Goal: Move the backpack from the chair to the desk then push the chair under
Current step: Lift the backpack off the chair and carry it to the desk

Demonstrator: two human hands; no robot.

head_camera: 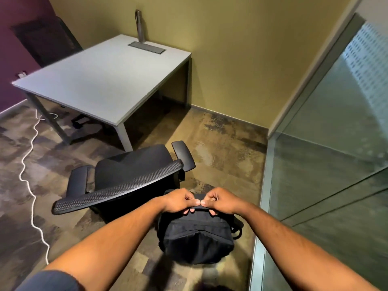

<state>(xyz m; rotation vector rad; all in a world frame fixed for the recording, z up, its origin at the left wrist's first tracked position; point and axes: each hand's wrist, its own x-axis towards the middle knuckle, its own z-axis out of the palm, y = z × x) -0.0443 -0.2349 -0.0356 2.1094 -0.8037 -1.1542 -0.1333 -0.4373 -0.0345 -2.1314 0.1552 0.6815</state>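
Note:
A black backpack (197, 238) hangs in front of me, just behind and to the right of the chair's backrest. My left hand (178, 200) and my right hand (218, 200) pinch its top handle side by side, thumbs nearly touching. The black office chair (130, 175) stands with its mesh backrest toward me and its seat bare, facing the desk. The white desk (100, 80) sits beyond the chair, in the corner against the yellow wall.
A grey bottle (141, 26) and a grey cable hatch (147, 47) are at the desk's far edge. A white cable (31, 179) snakes over the carpet at left. A glass partition (325, 164) runs along the right. Another dark chair (48, 43) stands behind the desk.

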